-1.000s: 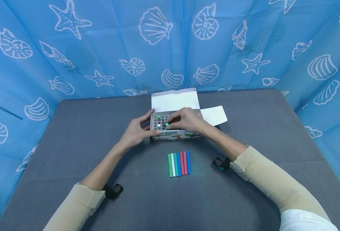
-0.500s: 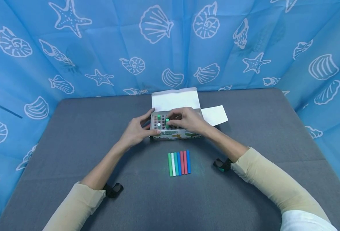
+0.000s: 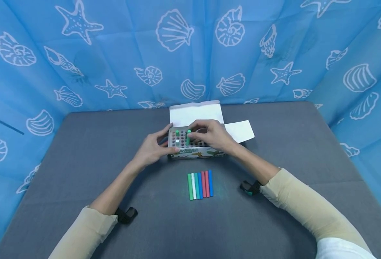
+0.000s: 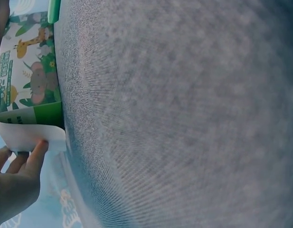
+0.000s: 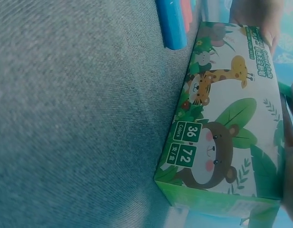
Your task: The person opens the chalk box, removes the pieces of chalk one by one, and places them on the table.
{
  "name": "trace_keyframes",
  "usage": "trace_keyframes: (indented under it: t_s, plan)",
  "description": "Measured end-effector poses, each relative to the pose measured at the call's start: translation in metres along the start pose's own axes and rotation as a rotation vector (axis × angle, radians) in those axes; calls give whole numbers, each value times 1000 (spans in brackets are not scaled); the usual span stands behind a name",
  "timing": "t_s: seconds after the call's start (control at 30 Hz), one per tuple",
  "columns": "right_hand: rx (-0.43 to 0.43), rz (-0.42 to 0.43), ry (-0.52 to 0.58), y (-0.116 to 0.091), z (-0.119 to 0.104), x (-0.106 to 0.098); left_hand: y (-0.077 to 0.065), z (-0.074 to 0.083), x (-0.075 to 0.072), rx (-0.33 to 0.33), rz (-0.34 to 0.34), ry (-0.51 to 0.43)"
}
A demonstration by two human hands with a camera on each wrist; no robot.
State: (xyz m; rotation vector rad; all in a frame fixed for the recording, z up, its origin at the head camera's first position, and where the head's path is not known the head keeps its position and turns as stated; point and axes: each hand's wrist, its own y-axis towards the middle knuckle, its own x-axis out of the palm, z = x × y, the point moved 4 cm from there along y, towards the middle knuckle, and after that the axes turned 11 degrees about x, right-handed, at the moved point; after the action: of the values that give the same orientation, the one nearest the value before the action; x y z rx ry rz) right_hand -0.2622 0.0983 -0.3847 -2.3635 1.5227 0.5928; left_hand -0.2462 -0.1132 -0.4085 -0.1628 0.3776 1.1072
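A printed cardboard chalk box [image 3: 195, 154] with cartoon animals stands at the back of the table, its lid raised. Inside it a grey holder [image 3: 173, 136] has rows of round holes. My right hand [image 3: 211, 135] pinches a green chalk stick [image 3: 188, 138] upright over the holder between thumb and fingertips; whether its lower end is clear of the hole is hard to tell. My left hand [image 3: 149, 148] grips the box's left end, thumb at the front. Another green stick [image 3: 177, 133] and a white one [image 3: 177, 141] stick up from the holder. The right wrist view shows the box front [image 5: 217, 109].
In front of the box several chalk sticks [image 3: 200, 185] lie side by side, green, white, teal, blue and red. A white lid flap [image 3: 195, 113] stands behind, and a side flap [image 3: 240, 131] spreads right. A patterned blue curtain [image 3: 122, 54] hangs beyond the grey table [image 3: 164, 223].
My right hand has drawn the green chalk stick upward from the holder, so more of its length shows. The left hand stays on the box, and the row of sticks has not moved.
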Motion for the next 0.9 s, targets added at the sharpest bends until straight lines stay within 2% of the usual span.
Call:
trace_keyframes:
  t_s: [0.13,0.2,0.33,0.47,0.67,0.9]
  plan:
    - [-31,23,-1,-2,-3,-4,-3,16,1,3,-11,-1]
    - [-52,28,12,-3,-6,-6,-3,20,1,6,-13,-1]
    - [-85,34,57,-6,-10,-10,-1,6,0,11,-5,-3]
    - [-79,51,97,-11,-14,-14,1,-7,0,14,5,3]
    - [-40,68,128,-20,-17,-21,1,-8,0,19,12,7]
    - [10,93,104,-32,-17,-25,1,-8,0,21,13,21]
